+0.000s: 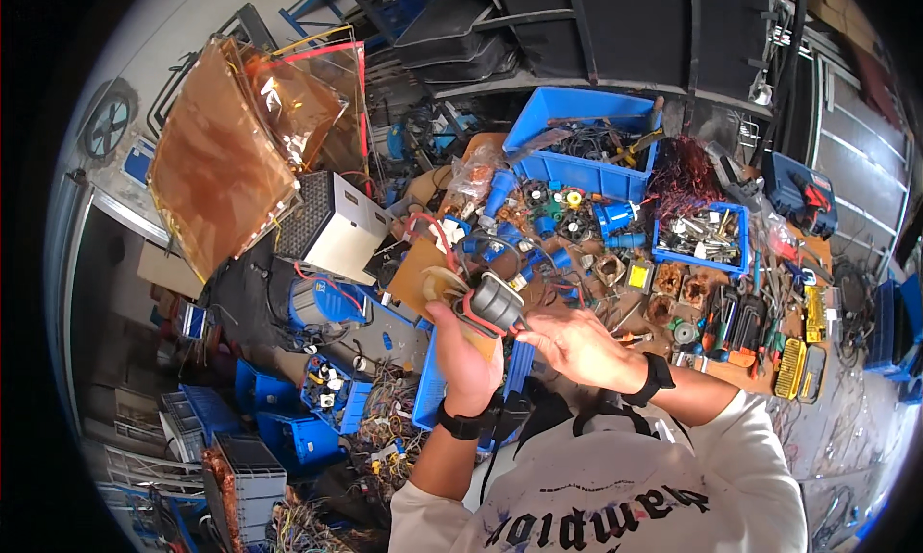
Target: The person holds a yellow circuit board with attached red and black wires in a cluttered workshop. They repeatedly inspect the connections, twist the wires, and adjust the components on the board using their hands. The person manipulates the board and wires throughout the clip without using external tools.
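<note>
In front of my chest, a dark grey ribbed cylinder (495,303) with red wire around it is held between my two hands. My left hand (466,361) is wrapped round its lower left side, thumb pointing up. The fingers of my right hand (582,346) pinch at its right end, where a short red-and-black lead (522,329) comes out. Just beyond my left thumb is a pale yellowish round piece (444,284), beside a brown board (419,276). Whether that round piece is joined to the cylinder I cannot tell. A blue crate (433,385) stands below my hands.
Across the cluttered bench stand a large blue bin (586,175) of black parts and a smaller blue tray (702,255) of metal pieces. Hand tools (735,322) lie at the right, near yellow cases (790,365). At the left are a white box (341,228) and tangled wires (389,428).
</note>
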{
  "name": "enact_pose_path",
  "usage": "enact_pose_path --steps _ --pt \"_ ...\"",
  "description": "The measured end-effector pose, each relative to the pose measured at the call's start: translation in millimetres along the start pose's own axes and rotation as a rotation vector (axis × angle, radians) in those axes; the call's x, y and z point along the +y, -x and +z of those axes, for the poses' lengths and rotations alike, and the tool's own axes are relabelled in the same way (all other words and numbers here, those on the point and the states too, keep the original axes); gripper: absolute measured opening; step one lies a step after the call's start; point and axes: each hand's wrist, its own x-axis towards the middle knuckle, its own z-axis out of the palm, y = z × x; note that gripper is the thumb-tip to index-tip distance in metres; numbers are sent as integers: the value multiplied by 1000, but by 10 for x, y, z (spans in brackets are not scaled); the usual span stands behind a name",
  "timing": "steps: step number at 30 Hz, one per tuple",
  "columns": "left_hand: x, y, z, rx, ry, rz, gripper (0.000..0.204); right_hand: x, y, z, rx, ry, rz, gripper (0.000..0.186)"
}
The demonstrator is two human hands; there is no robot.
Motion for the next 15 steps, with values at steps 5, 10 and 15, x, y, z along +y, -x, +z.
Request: enact_pose_path --steps 5,10,15 --pt "-23 11 2 -48 -29 15 64 -28 9 18 12 16 69 17" --pt "-35 26 0 32 -122 73 67 -16 4 -99 -85 -66 88 17" --pt "-37 12 43 54 -169 146 72 88 15 -182 -260 -337 253 28"
